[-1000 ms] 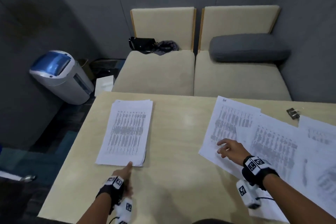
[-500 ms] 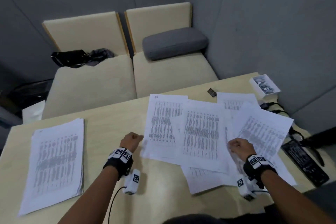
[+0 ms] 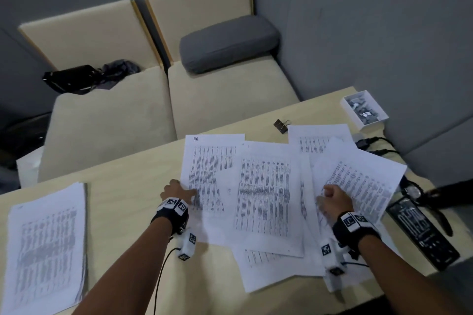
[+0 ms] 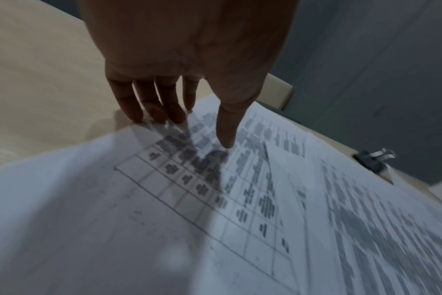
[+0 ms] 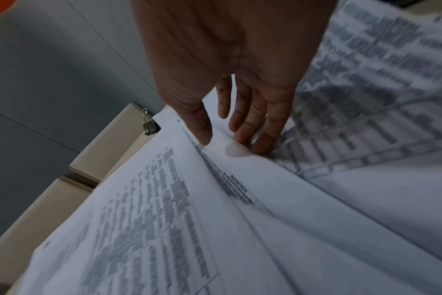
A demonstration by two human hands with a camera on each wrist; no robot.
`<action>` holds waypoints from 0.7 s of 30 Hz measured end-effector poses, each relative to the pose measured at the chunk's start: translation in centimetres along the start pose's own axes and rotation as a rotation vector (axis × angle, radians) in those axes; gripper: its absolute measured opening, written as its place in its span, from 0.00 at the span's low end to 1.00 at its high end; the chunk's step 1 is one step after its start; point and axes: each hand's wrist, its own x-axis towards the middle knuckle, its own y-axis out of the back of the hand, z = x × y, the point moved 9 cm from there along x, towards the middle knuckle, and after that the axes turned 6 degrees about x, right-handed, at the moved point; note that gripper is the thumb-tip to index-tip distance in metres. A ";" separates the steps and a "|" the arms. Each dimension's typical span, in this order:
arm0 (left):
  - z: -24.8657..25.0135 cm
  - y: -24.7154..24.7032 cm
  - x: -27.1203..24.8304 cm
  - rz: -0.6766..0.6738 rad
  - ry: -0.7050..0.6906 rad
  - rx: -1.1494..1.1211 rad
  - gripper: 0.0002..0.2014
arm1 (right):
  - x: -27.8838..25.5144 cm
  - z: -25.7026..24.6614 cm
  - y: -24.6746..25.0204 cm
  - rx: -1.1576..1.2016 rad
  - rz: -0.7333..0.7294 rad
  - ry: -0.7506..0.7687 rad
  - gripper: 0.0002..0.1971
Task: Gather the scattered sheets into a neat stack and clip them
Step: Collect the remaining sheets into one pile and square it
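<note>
Several printed sheets [image 3: 266, 194] lie scattered and overlapping on the right half of the table [image 3: 133, 186]. A neat stack of sheets [image 3: 46, 245] sits at the left. My left hand [image 3: 176, 192] rests at the left edge of the leftmost loose sheet [image 4: 215, 199]. Its fingers [image 4: 149, 107] are straight, with tips on the paper's edge and the thumb pressing the page. My right hand [image 3: 335, 198] presses the right-hand sheets [image 5: 240, 199] with nearly straight fingers [image 5: 242, 129]; the paper ridges under them. A black binder clip [image 3: 281, 125] lies beyond the sheets, untouched.
A white box of clips [image 3: 364, 110] sits at the table's far right corner. A black device [image 3: 422, 233], a wristwatch [image 3: 413, 190] and cables [image 3: 371, 146] lie along the right edge. Beyond the table stands a beige sofa [image 3: 204, 100] with a grey cushion [image 3: 227, 43] and a black bag [image 3: 74, 78].
My view swung right. My left hand left the neat stack and came to the left edge of the scattered sheets. My right hand moved rightward across them.
</note>
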 end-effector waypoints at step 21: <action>6.1 -3.7 -11.5 -0.222 -0.281 -0.897 0.29 | -6.8 -7.1 -11.3 0.151 -0.467 0.125 0.15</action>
